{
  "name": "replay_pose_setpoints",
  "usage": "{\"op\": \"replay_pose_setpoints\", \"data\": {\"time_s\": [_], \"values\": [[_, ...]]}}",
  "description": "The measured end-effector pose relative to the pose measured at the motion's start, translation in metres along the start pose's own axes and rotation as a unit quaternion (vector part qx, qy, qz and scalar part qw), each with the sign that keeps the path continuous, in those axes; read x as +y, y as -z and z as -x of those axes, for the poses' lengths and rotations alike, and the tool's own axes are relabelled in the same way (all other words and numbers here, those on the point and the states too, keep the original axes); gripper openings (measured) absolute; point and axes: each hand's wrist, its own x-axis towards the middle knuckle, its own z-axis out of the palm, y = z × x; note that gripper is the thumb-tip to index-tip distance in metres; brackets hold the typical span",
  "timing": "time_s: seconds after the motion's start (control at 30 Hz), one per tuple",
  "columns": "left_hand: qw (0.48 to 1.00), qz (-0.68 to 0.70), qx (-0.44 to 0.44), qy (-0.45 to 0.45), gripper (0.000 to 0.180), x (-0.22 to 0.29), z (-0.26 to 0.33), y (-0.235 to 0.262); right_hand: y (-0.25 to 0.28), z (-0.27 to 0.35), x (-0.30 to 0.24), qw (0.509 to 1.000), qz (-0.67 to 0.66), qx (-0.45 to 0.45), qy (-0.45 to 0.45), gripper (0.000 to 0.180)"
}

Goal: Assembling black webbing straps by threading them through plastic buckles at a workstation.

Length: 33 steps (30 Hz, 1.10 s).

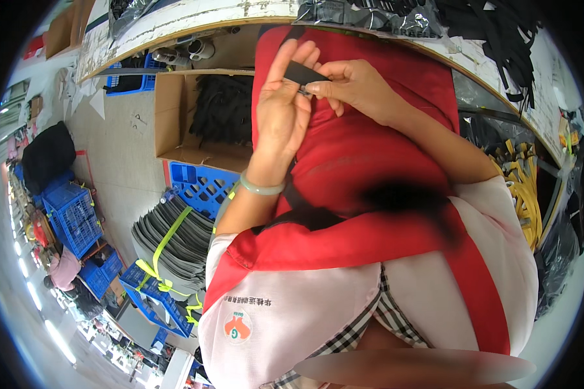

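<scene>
Both of my hands are raised over the red apron [363, 142] at the top middle of the view. My right hand [360, 87] pinches a short, flat black strip [305, 73] between thumb and fingers. Palm up beside it is my left hand [280, 113], its fingers stretched out and the strip lying across them. A small shiny bit shows at the strip's lower edge, too small to name. A pale bangle [261, 187] circles my left wrist.
A cardboard box [169, 117] of black pieces stands left of my hands. Ahead curves a worn white worktable [240, 14] with plastic-bagged goods and black straps [509, 52]. Yellow straps [522, 188] hang at right. Stacked dark sheets [172, 236] and blue crates [74, 217] are at left.
</scene>
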Motion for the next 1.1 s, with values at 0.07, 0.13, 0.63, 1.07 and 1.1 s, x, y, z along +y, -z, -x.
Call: {"op": "replay_pose_setpoints", "data": {"time_s": [0.07, 0.13, 0.63, 1.07, 1.1], "values": [[0.998, -0.054, 0.034, -0.004, 0.038, -0.006, 0.001, -0.004, 0.008, 0.0, -0.003, 0.999, 0.042, 0.024, 0.004, 0.022], [0.971, -0.234, 0.013, -0.037, 0.029, -0.009, 0.001, 0.019, 0.015, 0.002, -0.01, 0.995, 0.084, 0.044, 0.008, 0.021], [0.966, -0.256, 0.031, -0.009, 0.016, 0.0, -0.005, 0.02, 0.01, 0.013, -0.017, 0.995, -0.074, 0.05, -0.048, 0.023], [0.758, -0.578, -0.015, -0.301, 0.011, -0.012, -0.007, 0.016, 0.006, 0.01, -0.006, 0.978, -0.192, 0.079, -0.002, 0.028], [0.742, -0.594, -0.026, -0.308, 0.011, -0.009, -0.009, 0.015, 0.006, 0.009, -0.006, 0.979, -0.181, 0.09, 0.004, 0.029]]}}
